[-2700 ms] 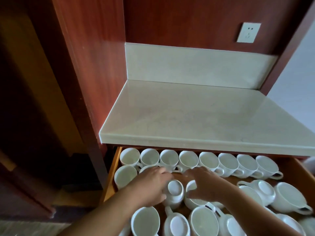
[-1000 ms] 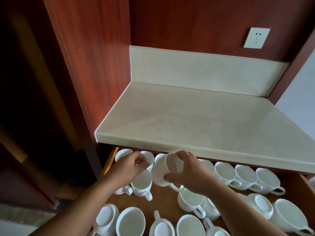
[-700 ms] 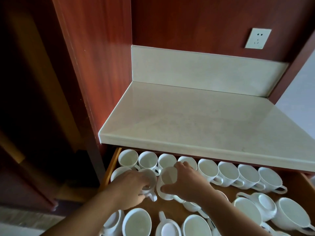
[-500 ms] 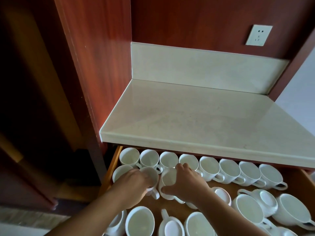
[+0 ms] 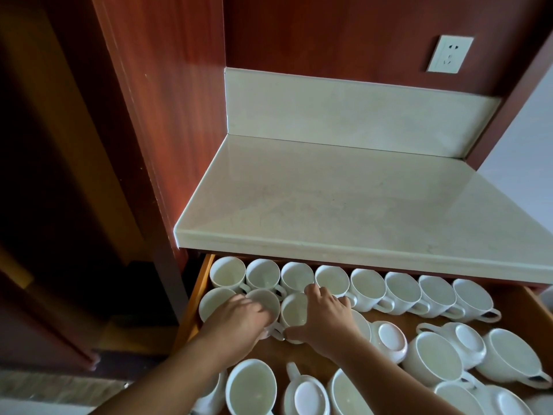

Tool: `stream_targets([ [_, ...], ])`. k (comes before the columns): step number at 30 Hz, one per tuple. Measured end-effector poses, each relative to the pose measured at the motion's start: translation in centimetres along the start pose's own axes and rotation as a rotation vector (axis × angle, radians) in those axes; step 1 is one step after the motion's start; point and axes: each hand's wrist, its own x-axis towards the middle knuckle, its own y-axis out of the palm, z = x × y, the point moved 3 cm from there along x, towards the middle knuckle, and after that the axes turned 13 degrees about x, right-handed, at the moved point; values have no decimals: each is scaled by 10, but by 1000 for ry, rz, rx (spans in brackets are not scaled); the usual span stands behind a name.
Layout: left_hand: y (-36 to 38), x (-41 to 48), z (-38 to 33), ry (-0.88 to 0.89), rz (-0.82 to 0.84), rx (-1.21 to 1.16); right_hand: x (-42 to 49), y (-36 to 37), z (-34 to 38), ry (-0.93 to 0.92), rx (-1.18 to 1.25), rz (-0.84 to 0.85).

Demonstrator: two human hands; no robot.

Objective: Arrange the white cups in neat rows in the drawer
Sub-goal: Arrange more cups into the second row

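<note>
Head view, L to R: red wood panel (image 5: 167,100) at L, then a pale stone surface (image 5: 344,205) w/ the drawer (image 5: 196,295) open under its front edge; the drawer's orange L wall shows.

Back row (image 5: 366,287): eight white cups, upright, mouths up, side by side just below the surface edge, handles pointing near-R.

2nd row starts at the L wall. Corner cup (image 5: 214,304) is upright and partly hidden by the L hand (image 5: 236,322). That hand lies over the near side of the 2nd cup (image 5: 264,298), fingers (image 5: 257,310) curled over its rim & holding it, tips down by the handle.

3rd cup (image 5: 294,311) stands upright just beside the 2nd cup. R hand (image 5: 324,317) grips it: thumb on the near side, fingers (image 5: 314,292) arched over the far rim. Can't tell if either cup is fully set down.

Near edge: front cup (image 5: 251,387) upright, w/ a base-up cup just to its R.

R of the hands: flipped cup (image 5: 389,336), base up, then loose cups (image 5: 437,360) in no order, some upright, some base up, crowded & touching.

Wall socket (image 5: 450,53) top R on the wood back wall.
</note>
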Motion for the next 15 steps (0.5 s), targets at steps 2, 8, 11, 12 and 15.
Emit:
stream_targets([
  [2, 0, 0, 0, 13, -16, 16, 0, 1, -1, -6, 16, -1],
  [8, -6, -9, 11, -45, -80, -86, -4, -5, -2, -44, 23, 24],
  [11, -10, -24, 35, -177, -52, -136, -7, -19, -3, -54, 42, 46],
  [12, -12, -29, 43, -203, -15, -130, -6, -24, -5, -64, 41, 43],
  [15, -15, -39, 54, -196, 94, -64, 0, -32, -13, -56, 34, 55],
])
